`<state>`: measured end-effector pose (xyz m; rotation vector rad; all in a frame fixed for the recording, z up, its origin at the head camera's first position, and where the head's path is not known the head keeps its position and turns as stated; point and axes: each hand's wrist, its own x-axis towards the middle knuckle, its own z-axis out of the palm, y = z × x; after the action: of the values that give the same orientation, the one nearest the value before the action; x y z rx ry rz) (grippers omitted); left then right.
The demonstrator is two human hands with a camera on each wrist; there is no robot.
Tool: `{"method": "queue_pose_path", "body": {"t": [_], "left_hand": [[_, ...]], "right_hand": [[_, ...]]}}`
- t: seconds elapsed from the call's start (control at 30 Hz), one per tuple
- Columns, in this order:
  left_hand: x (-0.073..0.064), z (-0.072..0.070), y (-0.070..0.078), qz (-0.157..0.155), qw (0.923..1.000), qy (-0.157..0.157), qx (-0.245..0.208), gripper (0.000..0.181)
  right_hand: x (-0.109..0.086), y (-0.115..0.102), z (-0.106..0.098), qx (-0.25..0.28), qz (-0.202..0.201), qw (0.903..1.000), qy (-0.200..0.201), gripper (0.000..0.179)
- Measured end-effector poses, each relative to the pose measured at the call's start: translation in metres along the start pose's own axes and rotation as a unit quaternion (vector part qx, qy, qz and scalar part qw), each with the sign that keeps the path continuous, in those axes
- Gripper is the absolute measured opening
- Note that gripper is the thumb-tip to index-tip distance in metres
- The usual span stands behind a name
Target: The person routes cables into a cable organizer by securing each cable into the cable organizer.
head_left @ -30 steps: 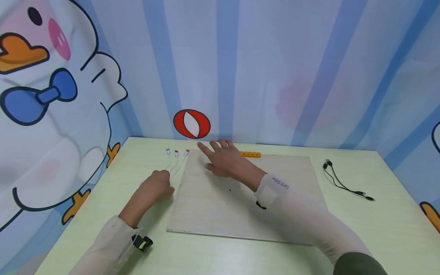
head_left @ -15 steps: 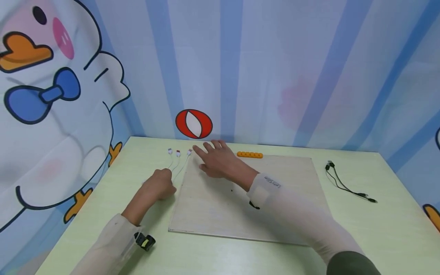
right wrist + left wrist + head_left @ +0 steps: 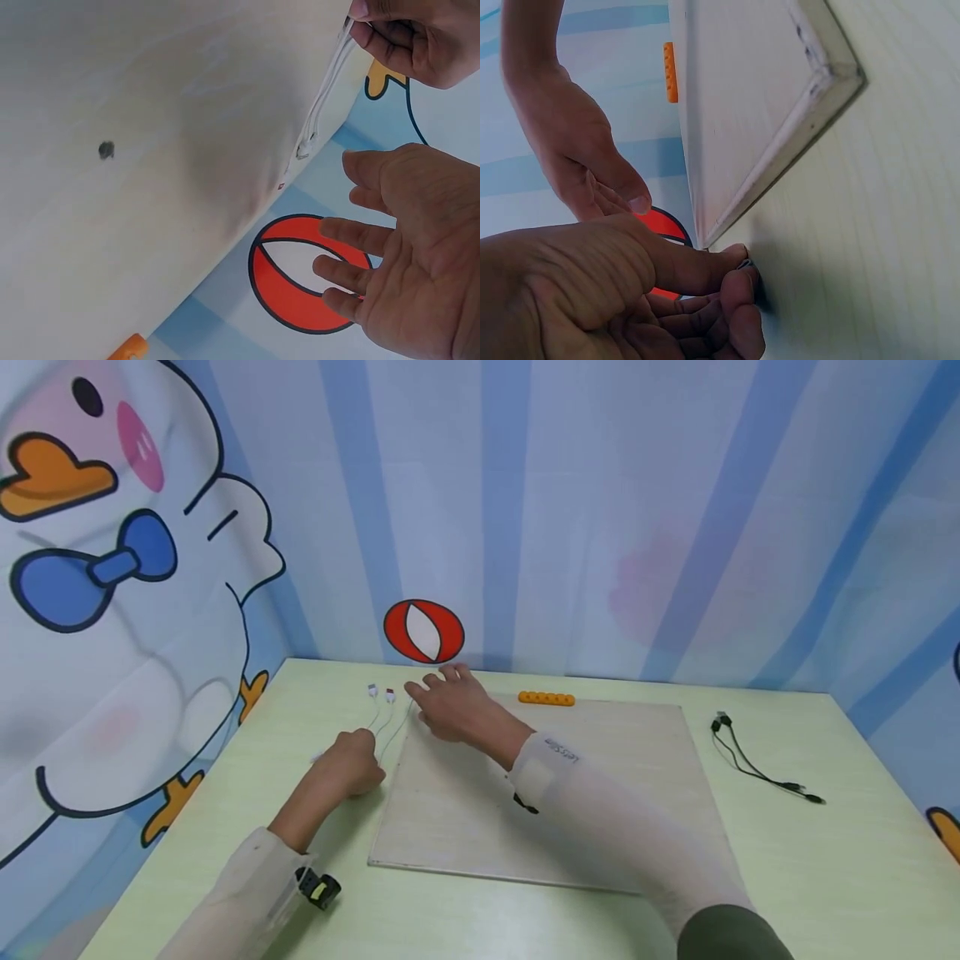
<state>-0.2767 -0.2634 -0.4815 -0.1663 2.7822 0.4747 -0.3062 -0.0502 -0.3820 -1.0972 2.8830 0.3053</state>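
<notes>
Near board (image 3: 442, 818), right hand (image 3: 444, 706) outstretched, fingers (image 3: 358, 236) spread.

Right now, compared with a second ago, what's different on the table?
The right hand has moved left over the board, closer to the white cables' plugs, uncovering the whole orange strip in the head view. The left hand still pinches the white cables; the board and black cables stay put.

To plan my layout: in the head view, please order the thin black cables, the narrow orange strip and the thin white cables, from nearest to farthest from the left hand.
1. Thin white cables: pinched in the left hand.
2. Narrow orange strip: to its right, at the far edge of the pale rectangular board.
3. Thin black cables: farthest right, past the board.
</notes>
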Motion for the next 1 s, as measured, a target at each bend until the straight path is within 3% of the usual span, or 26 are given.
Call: {"method": "queue_pose_path", "body": {"t": [0.13, 0.3, 0.37, 0.47, 0.5, 0.6, 0.7, 0.73, 1.0], "left_hand": [[-0.005, -0.001, 0.003, -0.01, 0.9999, -0.01, -0.003, 0.022], [-0.002, 0.006, -0.007, -0.009, 0.9999, -0.003, -0.009, 0.022], [-0.012, 0.001, -0.002, -0.012, 0.9998, -0.004, -0.016, 0.021], [-0.039, -0.017, 0.015, -0.022, 0.9993, -0.012, -0.026, 0.021], [-0.039, -0.016, 0.013, -0.017, 0.9995, -0.012, -0.025, 0.023], [-0.054, -0.027, 0.025, -0.018, 0.9993, -0.014, -0.028, 0.023], [-0.058, -0.03, 0.029, -0.017, 0.9991, -0.019, -0.033, 0.024], [-0.068, -0.038, 0.039, -0.025, 0.9987, -0.025, -0.037, 0.024], [-0.055, -0.041, 0.041, -0.024, 0.9975, -0.052, -0.041, 0.033]], "right_hand": [[0.006, -0.005, 0.004, -0.009, -0.007, 0.9999, -0.004, 0.054], [0.011, -0.013, 0.013, -0.031, -0.021, 0.9993, 0.0, 0.05], [0.012, -0.016, 0.015, -0.036, -0.026, 0.999, 0.0, 0.049], [0.013, -0.02, 0.015, -0.04, -0.03, 0.9987, -0.001, 0.049], [0.013, -0.02, 0.015, -0.042, -0.032, 0.9986, -0.002, 0.05], [0.015, -0.019, 0.015, -0.045, -0.033, 0.9984, 0.001, 0.05], [0.017, -0.018, 0.015, -0.041, -0.032, 0.9986, 0.001, 0.049], [0.019, -0.017, 0.016, -0.037, -0.032, 0.9988, 0.001, 0.049], [0.028, -0.011, 0.022, -0.06, -0.027, 0.9978, 0.004, 0.044]]}}
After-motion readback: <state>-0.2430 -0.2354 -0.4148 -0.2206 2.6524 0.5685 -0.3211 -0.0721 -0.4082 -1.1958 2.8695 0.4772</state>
